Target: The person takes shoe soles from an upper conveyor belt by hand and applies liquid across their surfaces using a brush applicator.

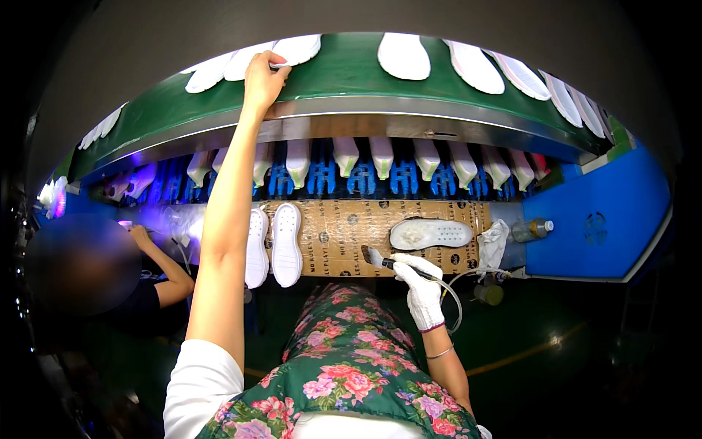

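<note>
My bare left hand [263,82] reaches far up to the green conveyor belt, its fingers closed on the edge of a white shoe sole [300,48]. More white soles [208,74] lie right beside it. My right hand [421,291], in a white knit glove, grips a brush [374,257] with a thin clear hose running off its handle. The bristles point left, just below a sole [431,234] lying hollow side up with a whitish patch at its left end. Two white soles [287,244] stand side by side near my left forearm.
Brown printed cardboard [333,241] covers the bench. At its right are a crumpled white cloth [493,245] and a capped bottle [532,230]. Behind, a row of shoe parts [382,156] hangs on blue holders, under the metal conveyor edge [351,110]. A co-worker's arm [170,274] is at left.
</note>
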The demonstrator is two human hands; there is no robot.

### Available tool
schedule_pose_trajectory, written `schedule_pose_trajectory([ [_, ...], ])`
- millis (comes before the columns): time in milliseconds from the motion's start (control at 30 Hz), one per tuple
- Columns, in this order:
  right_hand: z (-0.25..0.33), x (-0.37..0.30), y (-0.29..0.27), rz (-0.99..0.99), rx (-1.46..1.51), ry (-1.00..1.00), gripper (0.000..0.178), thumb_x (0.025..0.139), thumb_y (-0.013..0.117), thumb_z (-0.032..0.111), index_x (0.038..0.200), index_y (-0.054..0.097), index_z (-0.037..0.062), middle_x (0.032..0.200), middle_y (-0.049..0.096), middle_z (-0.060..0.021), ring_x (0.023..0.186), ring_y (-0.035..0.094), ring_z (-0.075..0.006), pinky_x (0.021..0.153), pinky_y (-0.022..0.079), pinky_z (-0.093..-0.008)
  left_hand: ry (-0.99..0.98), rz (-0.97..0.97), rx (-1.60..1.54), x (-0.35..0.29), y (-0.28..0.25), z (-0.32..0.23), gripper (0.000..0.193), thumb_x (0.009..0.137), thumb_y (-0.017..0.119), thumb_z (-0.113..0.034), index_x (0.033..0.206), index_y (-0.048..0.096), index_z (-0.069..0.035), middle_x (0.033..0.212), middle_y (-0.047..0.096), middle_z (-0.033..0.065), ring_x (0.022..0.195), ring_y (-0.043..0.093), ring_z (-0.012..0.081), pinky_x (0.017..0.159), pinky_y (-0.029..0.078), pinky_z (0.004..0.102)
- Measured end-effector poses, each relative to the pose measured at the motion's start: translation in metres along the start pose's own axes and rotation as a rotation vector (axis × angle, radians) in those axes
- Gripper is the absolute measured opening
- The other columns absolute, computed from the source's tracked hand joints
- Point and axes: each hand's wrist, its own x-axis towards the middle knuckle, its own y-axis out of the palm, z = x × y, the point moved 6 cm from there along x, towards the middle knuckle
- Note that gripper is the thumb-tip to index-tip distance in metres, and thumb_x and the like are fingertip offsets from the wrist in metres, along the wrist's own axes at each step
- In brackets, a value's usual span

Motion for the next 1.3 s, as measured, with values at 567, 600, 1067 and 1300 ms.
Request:
schedule_pose_trajectory([
  [567,0.125,-0.009,0.107,0.449,-0.185,-0.299,0.024,0.080,0.078,-0.002,0.104,0.075,-0.0046,0.105,0.075,-0.0138,0.094,0.071,-0.0194,0.084,0.055,-0.0300,-0.570,0.190,-1.135,-0.299,0.002,0.005,0.032,0.099,0.053,-0.029,0.102,0.067,-0.001,0.094,0.071,0.0108,0.078,0.069,0.0166,0.073,0.057,0.0297],
  [600,0.125,-0.010,0.117,0.489,-0.244,-0.376,0.025,0.080,0.079,-0.002,0.105,0.075,-0.0038,0.104,0.075,-0.0126,0.093,0.070,-0.0183,0.084,0.055,-0.0299,-0.703,0.300,-1.191,-0.320,0.026,0.006,0.035,0.101,0.051,-0.031,0.106,0.066,0.000,0.094,0.072,0.0112,0.080,0.071,0.0175,0.074,0.058,0.0297],
  [1067,0.144,-0.005,0.127,0.327,-0.647,-0.880,0.019,0.076,0.080,0.000,0.094,0.076,0.0014,0.089,0.074,-0.0126,0.077,0.070,-0.0234,0.070,0.055,-0.0325,-0.891,0.599,-1.861,-0.377,0.073,-0.090,0.118,0.078,0.004,-0.095,0.142,0.046,-0.006,0.107,0.067,0.0184,0.091,0.071,0.0354,0.084,0.058,0.0487],
  [1300,0.139,-0.010,0.138,0.293,-0.799,-1.181,0.029,0.074,0.078,-0.004,0.102,0.075,0.0035,0.095,0.074,-0.0135,0.082,0.070,-0.0284,0.074,0.055,-0.0364,-0.796,0.468,-1.683,-0.371,0.078,-0.101,0.100,0.091,0.011,-0.084,0.156,0.032,-0.011,0.151,0.046,0.0134,0.139,0.047,0.0260,0.116,0.040,0.0432],
])
